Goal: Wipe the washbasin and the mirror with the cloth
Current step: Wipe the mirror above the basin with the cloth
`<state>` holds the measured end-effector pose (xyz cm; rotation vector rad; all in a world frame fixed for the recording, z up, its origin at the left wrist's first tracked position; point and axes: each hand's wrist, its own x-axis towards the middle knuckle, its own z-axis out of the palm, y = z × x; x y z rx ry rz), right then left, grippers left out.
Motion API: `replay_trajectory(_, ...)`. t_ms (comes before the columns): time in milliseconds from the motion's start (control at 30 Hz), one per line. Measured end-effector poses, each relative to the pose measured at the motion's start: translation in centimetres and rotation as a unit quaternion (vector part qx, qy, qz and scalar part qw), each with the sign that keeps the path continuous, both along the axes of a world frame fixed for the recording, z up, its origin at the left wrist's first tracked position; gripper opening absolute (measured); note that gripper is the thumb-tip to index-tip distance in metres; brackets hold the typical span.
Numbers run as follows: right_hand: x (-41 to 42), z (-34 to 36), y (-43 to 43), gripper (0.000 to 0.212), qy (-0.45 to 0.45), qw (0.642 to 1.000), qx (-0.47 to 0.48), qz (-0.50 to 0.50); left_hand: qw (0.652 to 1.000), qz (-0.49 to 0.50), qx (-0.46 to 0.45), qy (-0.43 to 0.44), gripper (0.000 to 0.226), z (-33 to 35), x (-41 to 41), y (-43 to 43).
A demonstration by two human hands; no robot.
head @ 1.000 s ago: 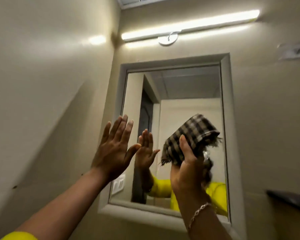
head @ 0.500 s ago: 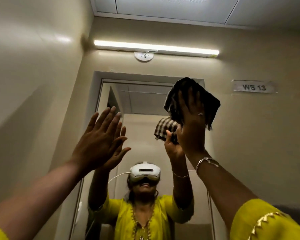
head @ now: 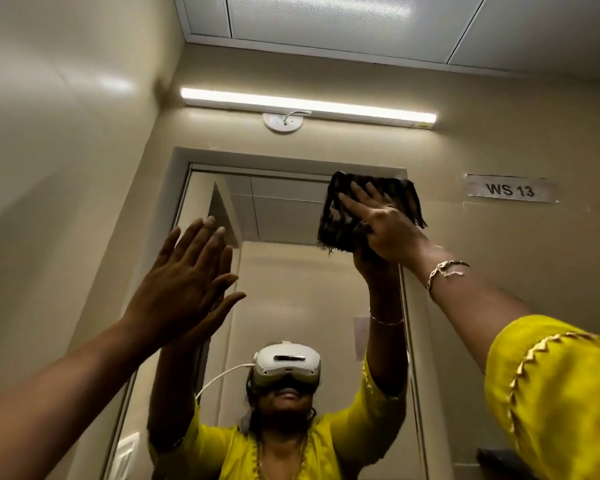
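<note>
Mirror top corner being wiped.
The cloth is pressed flat by the straight-fingered right hand; the left hand is spread, empty. Overlapping strokes are advised.

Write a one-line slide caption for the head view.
The right hand presses a dark cloth to the mirror near its top right corner; open left hand is raised at its left side.
</note>
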<state>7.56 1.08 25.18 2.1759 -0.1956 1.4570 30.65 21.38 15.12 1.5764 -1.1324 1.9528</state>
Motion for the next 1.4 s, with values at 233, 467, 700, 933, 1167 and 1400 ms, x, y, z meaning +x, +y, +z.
replay_trajectory(233, 0.3, 0.0, 0.3, 0.065, 0.041, 0.985, 0.126, 0.108, 0.999, 0.001, -0.027, 0.017, 0.075, 0.6, 1.4, 0.3)
replay_trajectory(467, 0.9, -0.3, 2.0, 0.035, -0.030, 0.989, 0.103, 0.099, 0.998, -0.023, -0.037, 0.039, 0.077, 0.1, 2.0, 0.2)
replay_trajectory(700, 4.0, -0.7, 2.2, 0.039, -0.179, 0.983, 0.043, -0.015, 0.998, -0.034, -0.028, 0.052, 0.080, -0.7, 2.8, -0.2)
replay_trajectory(933, 4.7, -1.3, 0.8, 0.052, -0.164, 0.982, 0.036, -0.089, 0.998, -0.053, -0.016, 0.033, 0.079, -1.3, 3.0, -0.4)
replay_trajectory(1167, 4.2, -0.9, 0.8, 0.057, -0.150, 0.982, 0.028, -0.114, 0.999, -0.034, -0.017, 0.019, 0.084, 0.4, 3.6, 0.4)
replay_trajectory(1400, 4.3, -1.4, 0.9, 0.065, -0.182, 0.975, 0.039, -0.120, 0.998, -0.030, -0.024, 0.039, 0.084, 0.2, 4.6, 0.8)
